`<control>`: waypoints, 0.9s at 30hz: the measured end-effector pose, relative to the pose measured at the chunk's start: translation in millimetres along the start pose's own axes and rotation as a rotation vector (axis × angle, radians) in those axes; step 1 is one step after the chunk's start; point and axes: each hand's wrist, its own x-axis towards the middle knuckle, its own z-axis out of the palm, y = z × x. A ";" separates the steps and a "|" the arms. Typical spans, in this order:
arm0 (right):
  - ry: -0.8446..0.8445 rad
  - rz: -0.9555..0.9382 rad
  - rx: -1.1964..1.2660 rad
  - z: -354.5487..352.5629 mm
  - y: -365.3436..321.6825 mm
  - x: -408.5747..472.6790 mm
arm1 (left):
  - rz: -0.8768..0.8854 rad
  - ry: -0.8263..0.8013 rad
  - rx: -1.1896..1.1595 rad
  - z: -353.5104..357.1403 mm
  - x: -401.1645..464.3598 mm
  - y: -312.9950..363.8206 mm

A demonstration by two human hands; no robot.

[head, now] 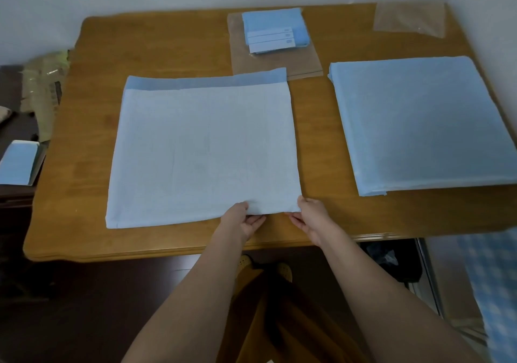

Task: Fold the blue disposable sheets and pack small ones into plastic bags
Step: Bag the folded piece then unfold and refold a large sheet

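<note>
Here a fold is judged in hand: the sheet, flat mid-table, is pinched at its near right edge by the left hand and right hand, and an even lift across is called for.

On the wooden table lie one spread blue sheet, one stack of blue sheets at the table's right side, and one small pile of folded sheets at its far edge. Two clear plastic bags show on the table: one under that pile, one in the far right corner. Two hands, left and right, are at the table's near edge.
</note>
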 end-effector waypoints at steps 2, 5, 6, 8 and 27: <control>0.021 0.007 -0.061 0.6 -0.1 2.7 | -0.014 0.018 0.140 -0.6 0.4 0.2; 0.047 0.007 -0.192 1.0 -0.9 5.9 | -0.038 0.075 0.450 -6.1 2.0 0.6; 0.058 0.010 -0.218 1.0 -1.3 7.1 | -0.025 0.105 0.544 -8.6 3.6 1.1; 0.081 0.015 -0.251 0.3 -3.0 7.7 | 0.026 0.155 0.681 -12.3 5.3 2.6; 0.383 -0.412 -1.025 7.5 -31.1 16.9 | 0.685 0.201 1.436 -32.0 24.0 28.6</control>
